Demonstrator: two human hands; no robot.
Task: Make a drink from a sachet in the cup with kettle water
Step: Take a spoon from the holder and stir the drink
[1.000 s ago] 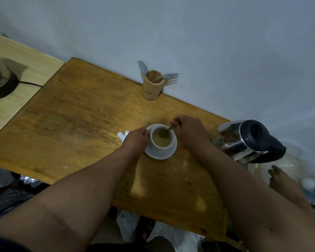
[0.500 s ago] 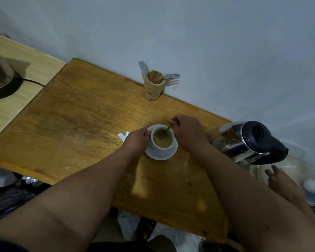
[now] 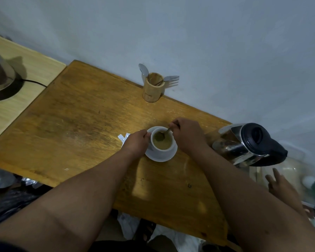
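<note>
A white cup (image 3: 161,149) full of light brown drink stands on a white saucer (image 3: 168,156) on the wooden table (image 3: 76,128). My left hand (image 3: 135,142) grips the cup's left side. My right hand (image 3: 186,136) pinches the handle of a small metal spoon (image 3: 165,133) whose bowl dips into the drink. A torn white sachet (image 3: 123,139) lies just left of my left hand, partly hidden by it. The steel kettle (image 3: 244,145) with a black lid and handle stands to the right of my right wrist.
A bamboo holder (image 3: 153,89) with a spoon and a fork stands at the wall. A second appliance on a black base (image 3: 0,82) sits on the pale side table at far left. A foot (image 3: 282,190) and clutter lie below the table's right end.
The spoon has shifted inside the cup as my right hand moved slightly; my left hand keeps its hold on the cup. The camera drifted a little.
</note>
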